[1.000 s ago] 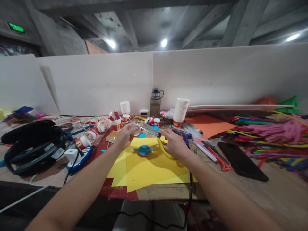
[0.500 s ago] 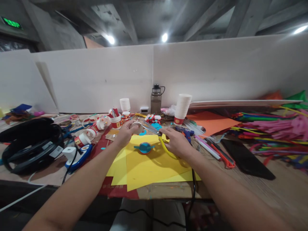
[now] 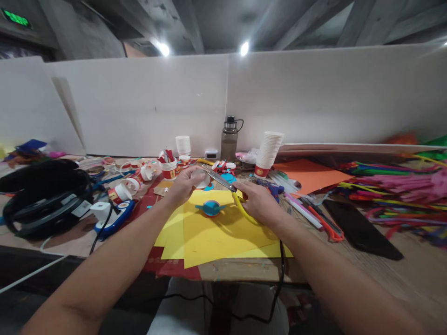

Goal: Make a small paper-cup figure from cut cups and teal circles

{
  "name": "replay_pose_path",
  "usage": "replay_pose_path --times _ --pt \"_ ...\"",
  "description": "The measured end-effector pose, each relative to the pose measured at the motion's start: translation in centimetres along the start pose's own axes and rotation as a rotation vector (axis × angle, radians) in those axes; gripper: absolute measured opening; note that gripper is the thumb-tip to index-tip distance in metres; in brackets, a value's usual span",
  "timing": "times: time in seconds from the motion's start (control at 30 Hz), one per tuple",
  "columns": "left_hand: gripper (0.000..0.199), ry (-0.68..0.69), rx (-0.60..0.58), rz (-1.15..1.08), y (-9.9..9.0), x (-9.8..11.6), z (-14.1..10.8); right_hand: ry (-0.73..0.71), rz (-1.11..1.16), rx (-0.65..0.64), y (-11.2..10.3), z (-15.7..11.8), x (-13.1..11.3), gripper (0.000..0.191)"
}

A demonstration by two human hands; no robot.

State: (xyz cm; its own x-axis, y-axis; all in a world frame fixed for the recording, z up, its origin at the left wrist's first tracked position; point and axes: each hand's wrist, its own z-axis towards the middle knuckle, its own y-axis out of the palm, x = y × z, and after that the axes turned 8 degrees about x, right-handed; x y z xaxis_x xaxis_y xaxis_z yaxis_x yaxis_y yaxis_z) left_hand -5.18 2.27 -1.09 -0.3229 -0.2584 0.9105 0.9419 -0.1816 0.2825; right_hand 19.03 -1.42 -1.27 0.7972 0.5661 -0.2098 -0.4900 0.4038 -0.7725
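Observation:
My left hand (image 3: 185, 186) pinches a small round white disc (image 3: 201, 178), which looks like the cut-off bottom of a paper cup. In my right hand (image 3: 253, 200) are scissors (image 3: 223, 181) with yellow handles, their blades pointing left toward the disc's upper edge. Whether the blades touch it is hard to tell. Below both hands, a blue round piece (image 3: 211, 208) with two side strips and an orange rim rests on yellow paper sheets (image 3: 226, 237).
A stack of paper cups (image 3: 268, 156) and a water bottle (image 3: 229, 139) stand behind. To the right lie a black phone (image 3: 363, 229), an orange-red cutter (image 3: 328, 225) and colourful pipe cleaners (image 3: 401, 181). Cut cups (image 3: 120, 191), a blue-white power strip (image 3: 115, 221) and a black headset (image 3: 45, 200) are left.
The white disc has turned from nearly edge-on to show its flat face. Both hands keep their grip. The whole view has shifted slightly.

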Motion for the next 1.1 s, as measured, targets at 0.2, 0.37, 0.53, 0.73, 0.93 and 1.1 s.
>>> replay_pose_path --times 0.2,0.37,0.53,0.73,0.93,1.1 --pt "0.025 -0.038 -0.013 0.033 0.3 0.5 -0.2 -0.020 0.009 0.005 0.3 0.0 -0.1 0.042" --pt "0.022 -0.071 -0.042 0.056 0.6 0.8 -0.3 -0.021 -0.020 0.004 0.3 -0.2 -0.2 0.044" --pt "0.020 -0.066 -0.069 0.029 0.6 0.6 -0.3 -0.013 -0.040 -0.034 0.2 -0.3 -0.6 0.049" --pt "0.021 -0.069 -0.041 0.024 0.4 0.4 -0.2 -0.014 -0.068 -0.037 -0.1 -0.4 -0.9 0.045" --pt "0.022 -0.088 -0.033 0.013 0.5 0.6 -0.2 -0.028 -0.065 -0.033 -0.2 -0.5 -1.0 0.041" --pt "0.020 -0.133 -0.002 -0.018 0.5 0.7 -0.1 -0.038 -0.045 -0.034 -0.3 -0.5 -1.1 0.041"
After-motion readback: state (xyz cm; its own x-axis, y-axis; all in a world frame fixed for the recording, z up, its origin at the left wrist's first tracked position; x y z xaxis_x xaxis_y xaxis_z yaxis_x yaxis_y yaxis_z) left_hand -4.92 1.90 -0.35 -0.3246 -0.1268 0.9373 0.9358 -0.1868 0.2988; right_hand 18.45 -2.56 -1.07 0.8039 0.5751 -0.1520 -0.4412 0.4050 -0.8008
